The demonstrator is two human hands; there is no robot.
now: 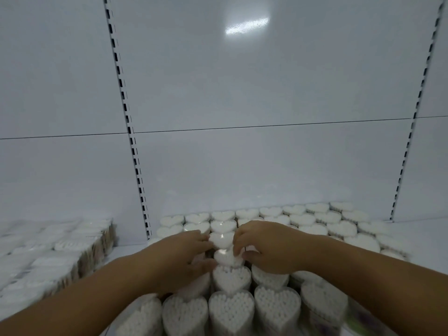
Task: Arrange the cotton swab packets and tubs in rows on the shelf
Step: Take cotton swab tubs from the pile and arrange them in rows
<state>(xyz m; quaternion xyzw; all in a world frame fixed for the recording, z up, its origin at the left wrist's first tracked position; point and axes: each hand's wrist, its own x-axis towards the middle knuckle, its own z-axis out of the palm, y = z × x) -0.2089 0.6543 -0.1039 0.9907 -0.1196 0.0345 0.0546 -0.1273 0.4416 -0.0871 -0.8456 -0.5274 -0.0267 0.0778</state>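
My left hand [184, 253] lay with its fingers nearly straight, the tips pressed to the left side of a heart tub [221, 240], and my thumb reached toward the nearer tub [226, 259] just in front of it. My right hand [269, 248] came in from the other side with its fingers curled, the tips hooked on the right edge of the same heart tub, so the tub sat pinched between my two hands. Both tubs stood upright in the middle column, swab ends up, touching each other front to back. I judged I was in the middle of the straightening step, squaring this column so it lined up with its neighbours. Around my hands the rows of tubs [315, 218] ran back toward the far right, close against one another. The near tubs [231, 309] stood packed side by side at the front edge. Well apart on the left, the clear packets [60, 248] lay stacked flat on the shelf [126, 253], with a bare strip of shelf between them and the tubs. Behind everything rose the white back panel [242, 93] and a slotted upright [128, 117]. The next move, as I saw it, called for an even squeeze and a small nudge, light enough not to tip the tubs beside it.
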